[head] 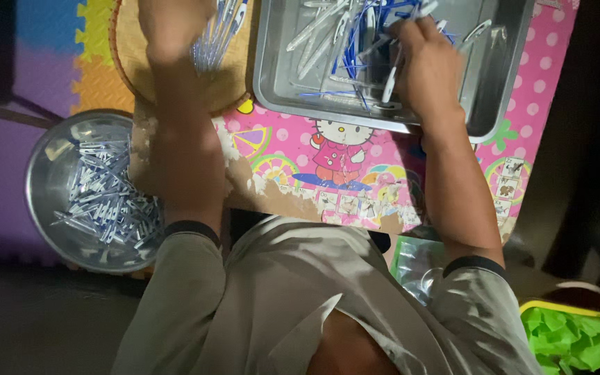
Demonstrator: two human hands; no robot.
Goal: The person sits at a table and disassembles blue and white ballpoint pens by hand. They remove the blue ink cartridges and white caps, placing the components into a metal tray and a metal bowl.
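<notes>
My left hand point(169, 29) is closed around a bundle of blue-and-clear pens point(213, 38) and holds it over a round woven tray point(125, 69) at the top left. My right hand point(426, 64) reaches into a rectangular metal tray point(272, 90) full of loose clear pen barrels and thin blue refills point(345, 62). Its fingers pinch a whitish pen piece point(390, 85) that points down toward the tray's near rim. Both hands are slightly blurred.
A round metal bowl point(46, 201) with several clear and blue pen parts sits on the floor at the left. The trays rest on a low pink table with a cartoon print point(355, 163). Coloured foam mats point(95, 83) lie behind; a green bag in a yellow bin point(578, 340) stands lower right.
</notes>
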